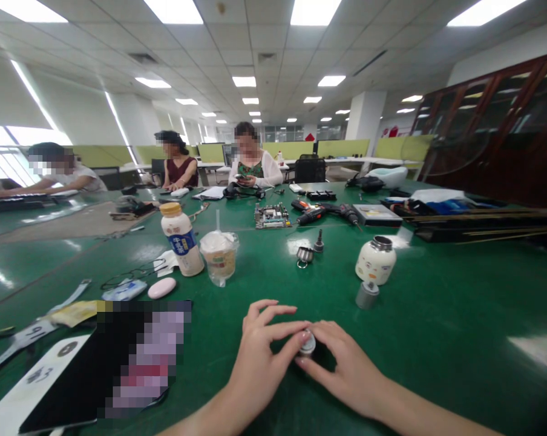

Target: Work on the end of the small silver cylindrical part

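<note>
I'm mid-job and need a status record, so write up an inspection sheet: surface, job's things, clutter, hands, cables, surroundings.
Surface: green tabletop, glossy, with light reflections.
Job's things: small round piece, silvery on top; beyond it, cream flask without a lid, grey cylinder in front of it.
Clutter: milk bottle, straw cup, circuit board, power drill.
Hands: left hand and right hand both have fingers on the small round piece.
Cables: thin dark cord, loosely looped left of the milk bottle.
Surroundings: people seated beyond; wooden cabinet on the right.
</note>
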Action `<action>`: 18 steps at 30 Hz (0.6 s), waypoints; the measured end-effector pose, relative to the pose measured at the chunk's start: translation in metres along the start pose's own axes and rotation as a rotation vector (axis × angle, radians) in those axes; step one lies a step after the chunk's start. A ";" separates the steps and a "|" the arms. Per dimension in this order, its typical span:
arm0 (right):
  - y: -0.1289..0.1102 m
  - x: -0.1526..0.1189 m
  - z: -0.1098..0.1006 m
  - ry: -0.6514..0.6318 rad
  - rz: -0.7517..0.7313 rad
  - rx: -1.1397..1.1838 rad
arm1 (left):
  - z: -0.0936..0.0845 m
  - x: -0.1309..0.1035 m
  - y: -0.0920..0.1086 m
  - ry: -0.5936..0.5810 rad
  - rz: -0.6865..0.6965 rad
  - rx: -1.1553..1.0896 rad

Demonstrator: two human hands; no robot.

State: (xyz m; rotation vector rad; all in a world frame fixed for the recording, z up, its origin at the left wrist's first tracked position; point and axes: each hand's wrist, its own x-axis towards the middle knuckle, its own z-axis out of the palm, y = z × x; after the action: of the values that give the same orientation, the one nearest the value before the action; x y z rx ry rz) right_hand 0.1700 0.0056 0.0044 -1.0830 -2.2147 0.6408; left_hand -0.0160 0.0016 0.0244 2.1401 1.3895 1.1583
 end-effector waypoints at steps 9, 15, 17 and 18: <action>-0.002 -0.001 0.001 0.039 -0.061 -0.084 | -0.017 0.008 0.013 -0.195 0.076 0.054; -0.005 -0.001 0.000 0.031 -0.054 -0.106 | -0.022 0.013 0.017 -0.182 0.098 0.026; -0.005 -0.001 0.000 0.020 -0.060 -0.116 | -0.018 0.014 0.017 -0.169 0.049 0.007; -0.004 -0.002 0.000 0.016 -0.065 -0.121 | -0.017 0.014 0.017 -0.166 0.026 0.000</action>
State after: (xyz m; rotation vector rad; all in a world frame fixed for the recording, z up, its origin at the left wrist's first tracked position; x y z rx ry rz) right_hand 0.1686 0.0019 0.0069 -1.0670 -2.2892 0.4737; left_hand -0.0158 0.0037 0.0522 2.2045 1.2920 0.9648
